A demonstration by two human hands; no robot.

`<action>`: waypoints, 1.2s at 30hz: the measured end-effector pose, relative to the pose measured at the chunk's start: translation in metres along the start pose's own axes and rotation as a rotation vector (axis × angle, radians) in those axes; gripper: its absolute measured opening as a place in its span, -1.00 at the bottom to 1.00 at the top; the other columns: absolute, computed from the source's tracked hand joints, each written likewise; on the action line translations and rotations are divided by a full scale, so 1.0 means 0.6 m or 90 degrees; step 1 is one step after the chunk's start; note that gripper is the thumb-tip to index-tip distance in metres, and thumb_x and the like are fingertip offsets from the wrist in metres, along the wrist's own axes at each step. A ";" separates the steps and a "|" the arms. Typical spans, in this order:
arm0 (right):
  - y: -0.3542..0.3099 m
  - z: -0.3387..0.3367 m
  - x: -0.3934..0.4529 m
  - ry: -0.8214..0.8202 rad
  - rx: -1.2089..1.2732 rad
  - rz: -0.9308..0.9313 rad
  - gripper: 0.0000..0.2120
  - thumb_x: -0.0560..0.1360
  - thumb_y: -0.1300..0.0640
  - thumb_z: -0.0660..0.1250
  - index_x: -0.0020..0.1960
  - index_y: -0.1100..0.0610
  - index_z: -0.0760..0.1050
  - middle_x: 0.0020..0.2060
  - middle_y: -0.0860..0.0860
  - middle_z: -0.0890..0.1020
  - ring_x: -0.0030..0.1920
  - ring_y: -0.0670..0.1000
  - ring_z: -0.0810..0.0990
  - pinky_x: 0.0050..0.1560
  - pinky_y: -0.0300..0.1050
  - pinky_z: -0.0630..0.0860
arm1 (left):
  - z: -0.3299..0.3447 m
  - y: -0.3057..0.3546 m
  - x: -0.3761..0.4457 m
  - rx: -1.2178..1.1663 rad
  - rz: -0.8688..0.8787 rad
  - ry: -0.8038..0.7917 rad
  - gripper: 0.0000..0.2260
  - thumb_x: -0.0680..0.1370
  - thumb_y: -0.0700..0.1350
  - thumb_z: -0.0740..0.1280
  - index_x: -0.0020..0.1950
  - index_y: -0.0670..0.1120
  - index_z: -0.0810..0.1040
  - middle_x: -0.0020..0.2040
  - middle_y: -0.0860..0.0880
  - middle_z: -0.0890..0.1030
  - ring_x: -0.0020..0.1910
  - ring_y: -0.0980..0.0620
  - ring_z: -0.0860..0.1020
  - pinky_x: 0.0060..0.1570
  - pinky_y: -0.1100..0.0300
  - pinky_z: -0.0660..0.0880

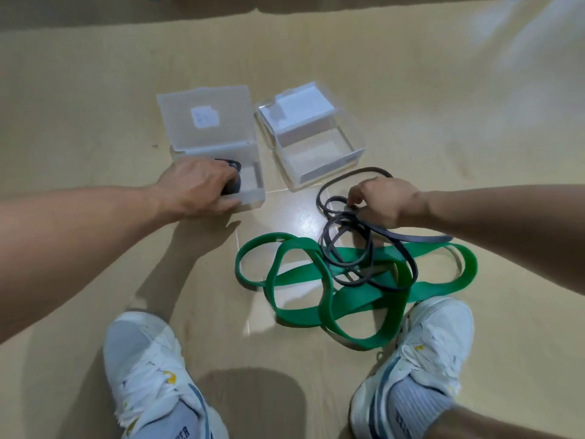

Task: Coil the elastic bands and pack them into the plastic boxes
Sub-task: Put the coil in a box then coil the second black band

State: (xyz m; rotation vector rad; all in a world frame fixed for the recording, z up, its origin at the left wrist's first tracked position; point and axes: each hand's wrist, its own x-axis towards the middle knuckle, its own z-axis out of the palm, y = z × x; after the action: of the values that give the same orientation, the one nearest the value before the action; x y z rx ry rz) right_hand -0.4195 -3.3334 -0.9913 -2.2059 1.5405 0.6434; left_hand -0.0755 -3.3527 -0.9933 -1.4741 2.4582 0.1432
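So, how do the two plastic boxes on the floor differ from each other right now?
The left box is frosted, while the right box is clear. The left box holds a coiled dark band, which the left hand is putting in; the right box shows no band inside. The left box's lid stands upright, with a small white label; the right box's lid leans back. Both are open on the floor.

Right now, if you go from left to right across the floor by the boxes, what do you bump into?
Left hand → frosted plastic box holding a coiled dark band → clear plastic box → right hand pinching the loose dark band.
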 end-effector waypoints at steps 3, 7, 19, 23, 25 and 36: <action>-0.003 0.023 0.005 -0.015 -0.024 0.020 -0.66 0.46 -0.08 0.38 0.20 -0.02 0.54 0.11 0.02 0.64 0.12 0.11 0.57 -0.01 -0.03 0.53 | -0.010 0.042 0.010 -0.139 0.037 0.109 -0.75 0.56 0.19 0.33 -0.01 0.01 0.54 -0.10 0.03 0.60 -0.09 -0.07 0.57 -0.20 0.13 0.37; 0.000 0.065 0.006 -0.011 -0.104 0.048 -0.64 0.51 0.02 0.30 0.28 0.07 0.41 0.17 0.07 0.58 0.20 0.14 0.50 0.17 0.08 0.48 | -0.008 0.119 0.010 -0.214 0.101 0.068 -0.76 0.58 0.13 0.32 0.13 0.03 0.57 -0.02 0.06 0.60 0.04 -0.03 0.58 -0.01 0.06 0.50; -0.099 -0.022 -0.064 0.193 0.546 -0.062 -0.93 0.50 0.10 0.44 -0.07 0.01 0.56 -0.23 -0.05 0.68 -0.18 -0.01 0.65 -0.10 -0.08 0.55 | -0.007 0.219 -0.040 -0.665 -0.026 -0.097 -0.15 0.26 0.26 0.60 0.45 0.20 0.29 0.23 0.23 0.57 0.21 0.16 0.55 0.26 0.17 0.47; -0.112 -0.068 -0.071 0.201 0.627 -0.086 -0.85 0.45 0.19 0.49 -0.01 0.02 0.62 -0.18 -0.04 0.71 -0.12 -0.02 0.68 -0.03 -0.11 0.56 | -0.013 0.220 -0.029 -0.772 -0.133 -0.011 -0.72 0.46 0.15 0.45 0.13 0.16 0.55 -0.03 0.14 0.69 0.02 0.15 0.63 0.15 0.09 0.56; -0.107 -0.081 -0.068 0.184 0.606 -0.074 -0.81 0.41 0.18 0.55 -0.03 0.00 0.64 -0.17 -0.05 0.72 -0.11 -0.04 0.67 -0.02 -0.11 0.58 | -0.015 0.211 -0.023 -0.812 -0.163 -0.014 -0.93 0.56 0.02 0.32 -0.05 0.11 0.60 -0.15 0.08 0.73 -0.07 0.06 0.68 0.12 -0.06 0.59; -0.038 -0.060 -0.063 0.201 0.705 0.112 -0.78 0.58 0.00 0.40 -0.01 0.18 0.59 -0.27 0.05 0.64 -0.37 -0.08 0.60 -0.34 -0.19 0.58 | 0.010 0.153 -0.052 -0.592 -0.168 -0.085 -0.84 0.54 0.11 0.42 -0.07 0.07 0.51 -0.13 0.04 0.64 -0.10 -0.02 0.62 -0.04 0.03 0.58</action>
State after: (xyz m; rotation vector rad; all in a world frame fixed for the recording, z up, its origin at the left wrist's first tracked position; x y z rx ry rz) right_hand -0.4038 -3.3160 -0.9392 -1.3395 1.6435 -0.4832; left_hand -0.1413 -3.2808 -0.9952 -1.9890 2.1197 1.4204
